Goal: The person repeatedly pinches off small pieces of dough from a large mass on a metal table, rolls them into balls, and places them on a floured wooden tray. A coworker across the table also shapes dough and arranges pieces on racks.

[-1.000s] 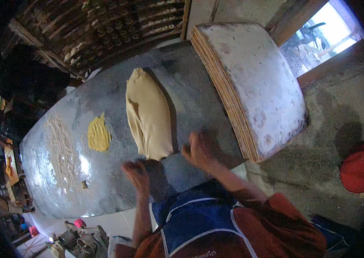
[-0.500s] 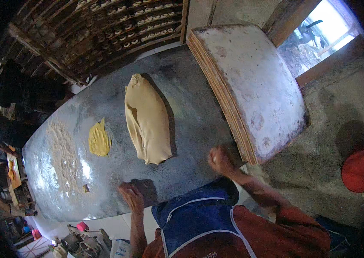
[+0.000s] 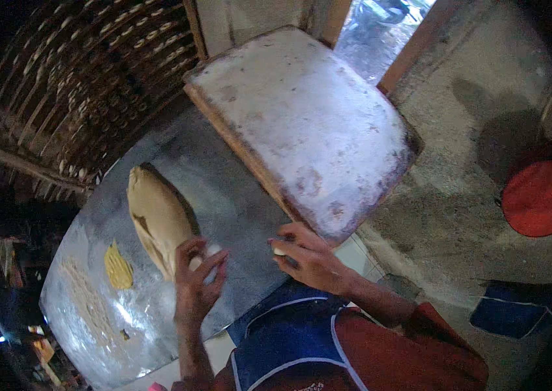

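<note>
My left hand (image 3: pixel 199 280) is raised above the near part of the metal-topped table (image 3: pixel 223 169), fingers curled. Small whitish lumps (image 3: pixel 213 250) show at its thumb and fingertips. To the right, my right hand (image 3: pixel 308 257) pinches another small whitish lump (image 3: pixel 279 251) close to the near corner of the board stack. Both hands are slightly blurred, and what the lumps are is unclear. Beyond my left hand lies a long, smooth mass of pale dough (image 3: pixel 157 212), its near end partly covered by that hand. Left of it sits a flattened yellow, fat-like lump (image 3: pixel 118 268).
A stack of flour-dusted boards (image 3: pixel 308 124) covers the table's right side. Pale crumbly residue (image 3: pixel 87 303) is spread at the left. Racks with rows of small rings (image 3: pixel 87 85) stand behind. A red round object (image 3: pixel 537 199) is at far right, with a doorway (image 3: pixel 380 39) at the back.
The view has turned rightward, so the table and dough sit farther left. My hands have risen from the near table area and come closer together, with whitish lumps now visible in them.
</note>
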`<state>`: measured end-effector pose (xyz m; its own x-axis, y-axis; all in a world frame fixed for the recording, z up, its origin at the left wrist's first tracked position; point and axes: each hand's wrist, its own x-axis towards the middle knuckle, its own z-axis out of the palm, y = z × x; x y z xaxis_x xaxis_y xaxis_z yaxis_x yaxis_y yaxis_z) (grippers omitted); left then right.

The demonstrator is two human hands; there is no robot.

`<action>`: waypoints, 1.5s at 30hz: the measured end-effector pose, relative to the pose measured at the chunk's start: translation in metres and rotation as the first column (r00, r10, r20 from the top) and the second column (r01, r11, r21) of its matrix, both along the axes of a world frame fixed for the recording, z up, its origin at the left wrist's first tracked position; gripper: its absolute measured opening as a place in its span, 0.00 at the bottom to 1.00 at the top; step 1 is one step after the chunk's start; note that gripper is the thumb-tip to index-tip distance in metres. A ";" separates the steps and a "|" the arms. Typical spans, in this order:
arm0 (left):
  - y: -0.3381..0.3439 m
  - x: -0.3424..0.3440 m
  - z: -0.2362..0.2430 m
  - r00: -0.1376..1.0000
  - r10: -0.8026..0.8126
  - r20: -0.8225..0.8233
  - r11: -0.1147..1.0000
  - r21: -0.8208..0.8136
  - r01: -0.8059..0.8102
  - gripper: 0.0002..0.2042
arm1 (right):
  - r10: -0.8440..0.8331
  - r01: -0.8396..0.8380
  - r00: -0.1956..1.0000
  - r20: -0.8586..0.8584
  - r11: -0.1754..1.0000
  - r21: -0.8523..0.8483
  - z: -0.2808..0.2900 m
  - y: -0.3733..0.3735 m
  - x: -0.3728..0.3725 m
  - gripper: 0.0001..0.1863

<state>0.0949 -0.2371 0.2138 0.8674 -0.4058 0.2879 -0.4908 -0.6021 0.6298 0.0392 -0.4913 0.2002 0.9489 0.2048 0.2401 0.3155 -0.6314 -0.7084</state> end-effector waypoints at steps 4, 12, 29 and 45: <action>-0.161 0.046 0.022 0.956 -0.272 0.106 0.905 -0.311 0.292 0.33 | -0.336 0.311 0.856 0.392 0.942 0.129 0.068 -0.063 -0.037 0.36; -0.156 0.007 -0.066 0.989 -0.087 0.121 0.977 -0.184 0.109 0.40 | -0.582 0.603 0.797 0.162 0.783 -0.152 -0.027 -0.092 -0.062 0.52; 0.056 -0.054 -0.142 0.700 0.684 -0.202 0.689 -0.133 -0.712 0.15 | 0.511 0.401 0.364 -0.779 0.668 0.626 -0.150 0.149 0.014 0.28; 0.069 -0.059 -0.181 0.282 -0.777 -0.563 -0.147 -0.273 -0.951 0.11 | 0.321 -0.492 0.740 -0.592 0.858 -0.150 -0.057 0.170 -0.029 0.13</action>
